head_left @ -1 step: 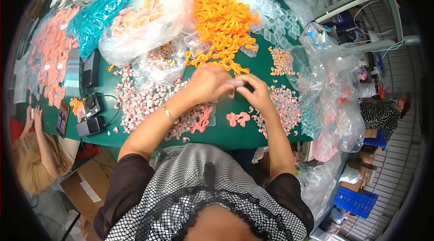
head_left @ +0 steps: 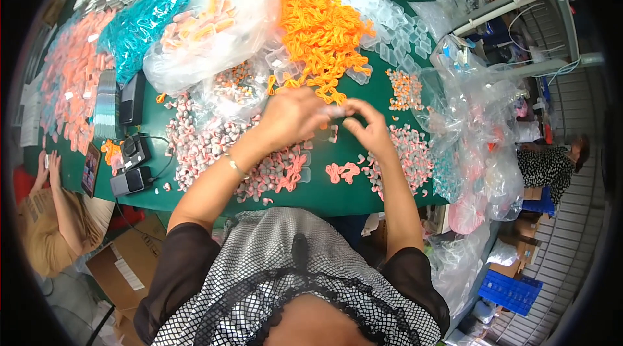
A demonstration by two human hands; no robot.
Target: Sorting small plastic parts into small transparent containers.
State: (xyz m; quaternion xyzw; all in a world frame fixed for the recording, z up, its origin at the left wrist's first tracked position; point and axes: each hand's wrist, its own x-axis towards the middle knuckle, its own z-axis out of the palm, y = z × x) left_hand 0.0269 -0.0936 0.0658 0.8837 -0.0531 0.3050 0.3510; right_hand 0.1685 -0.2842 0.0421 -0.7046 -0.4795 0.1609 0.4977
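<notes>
My left hand (head_left: pixel 292 115) and my right hand (head_left: pixel 370 126) meet above the middle of the green table, both closed in a pinch around a small pale thing (head_left: pixel 335 111), blurred and partly hidden by the fingers. A bit of orange shows beneath my left fingertips. Just beyond my hands lies a heap of orange cord bundles (head_left: pixel 324 31). Under my left forearm spreads a pile of small pink-and-grey pieces (head_left: pixel 214 141), with a second such pile (head_left: pixel 409 158) beside my right wrist. Pink cord bundles (head_left: pixel 342 172) lie between my forearms.
Small clear plastic boxes (head_left: pixel 396 37) cover the table's back. A large clear bag (head_left: pixel 214 34) of orange pieces stands at back left, near a teal bundle (head_left: pixel 139 28). Plastic bags (head_left: pixel 467 125) crowd the right edge. At left are black devices (head_left: pixel 132 180) and another person's hands (head_left: pixel 50 167).
My left hand has shifted slightly, and less of the nearest orange cord shows beyond my fingers. Orange now shows below my left fingertips. The small pale thing stays between both hands.
</notes>
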